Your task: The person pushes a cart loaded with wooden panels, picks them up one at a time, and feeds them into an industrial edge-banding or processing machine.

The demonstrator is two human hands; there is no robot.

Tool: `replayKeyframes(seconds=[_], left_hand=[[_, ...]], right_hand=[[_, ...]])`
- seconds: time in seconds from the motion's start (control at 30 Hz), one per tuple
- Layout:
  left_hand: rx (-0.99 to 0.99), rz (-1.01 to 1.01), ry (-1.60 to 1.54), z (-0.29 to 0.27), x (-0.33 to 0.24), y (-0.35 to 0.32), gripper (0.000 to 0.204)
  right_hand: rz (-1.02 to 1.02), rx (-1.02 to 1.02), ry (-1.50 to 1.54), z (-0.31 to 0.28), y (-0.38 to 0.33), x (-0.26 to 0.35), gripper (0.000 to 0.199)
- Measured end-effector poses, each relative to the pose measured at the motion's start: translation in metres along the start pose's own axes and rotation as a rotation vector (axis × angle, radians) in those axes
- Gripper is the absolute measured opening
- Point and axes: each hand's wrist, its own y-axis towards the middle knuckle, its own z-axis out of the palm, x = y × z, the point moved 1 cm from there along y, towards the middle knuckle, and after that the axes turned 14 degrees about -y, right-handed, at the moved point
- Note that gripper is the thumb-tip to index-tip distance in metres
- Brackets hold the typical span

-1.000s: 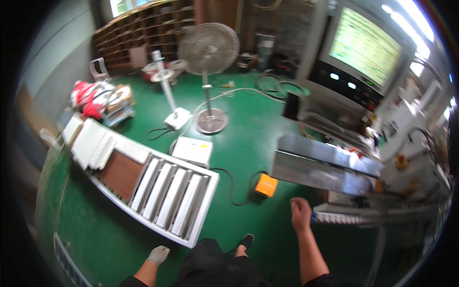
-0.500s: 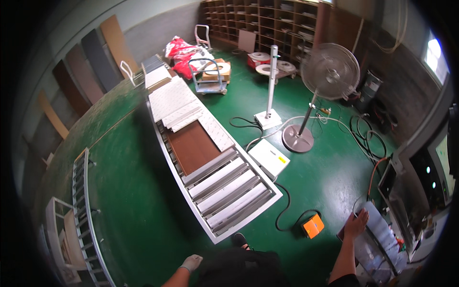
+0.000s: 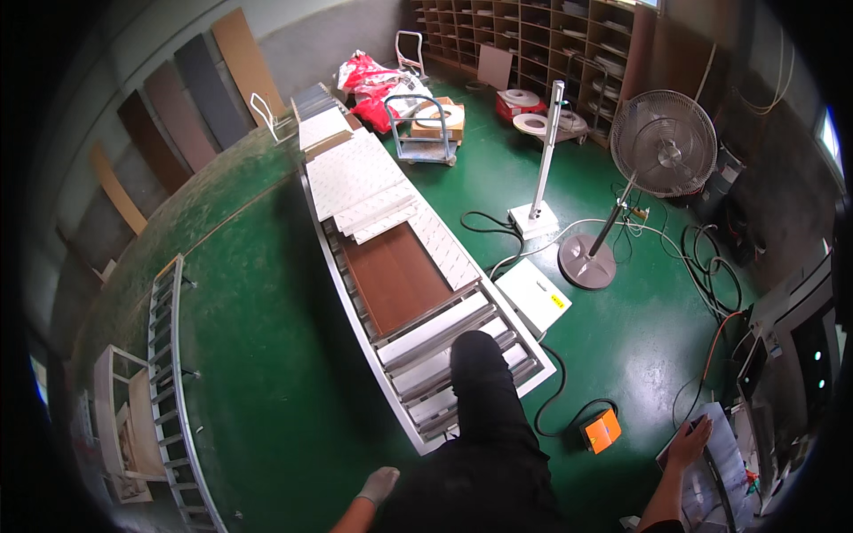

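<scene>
Gloved left grip (image 3: 380,484), right grip (image 3: 689,444) at metal plate (image 3: 729,442), white roller conveyor (image 3: 435,338)

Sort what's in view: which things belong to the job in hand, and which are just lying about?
Likely in the job:
- metal plate, at the right hand
- roller conveyor, nearest the gloved left hand
- brown panel and white sheets on it

Likely lying about:
- standing fan
- blue-framed cart
- red-and-white bundle

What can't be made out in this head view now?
Head view:
Near rollers: partly behind the raised leg.
Brown panel: far edge covered by white boards.
Left hand: palm turned away.
Right hand: whether it grips the metal sheet; palm hidden.
Machine: right side lost in dark rim.
</scene>
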Motion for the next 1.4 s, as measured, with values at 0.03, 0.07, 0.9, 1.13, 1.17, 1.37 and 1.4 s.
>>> replayKeyframes(seconds=[0.03,0.07,0.9,1.13,1.17,1.37,1.4], left_hand=[[0.107,-0.135,-0.025,0.004,0.006,0.004,0.04],[0.219,-0.165,0.049,0.005,0.014,0.004,0.041],[0.121,-0.223,-0.264,-0.024,-0.042,0.113,0.037],[0.279,-0.241,-0.192,-0.012,-0.01,0.091,0.046],[0.308,-0.184,-0.102,-0.011,-0.007,0.088,0.046],[0.294,-0.361,-0.083,-0.004,0.019,0.043,0.044],[0.304,-0.352,-0.038,0.002,0.01,0.038,0.043]], right_hand=[[0.019,0.0,-0.005,0.007,0.002,-0.004,0.06],[0.018,-0.002,-0.013,0.009,0.001,-0.003,0.06],[-0.019,-0.046,0.082,0.006,-0.005,0.017,0.059],[0.019,-0.054,0.068,0.012,-0.011,0.002,0.061],[0.027,-0.06,0.058,0.011,-0.012,-0.002,0.061],[0.027,-0.043,0.026,0.019,-0.012,-0.001,0.061],[0.025,-0.041,0.028,0.019,-0.011,-0.002,0.061]])
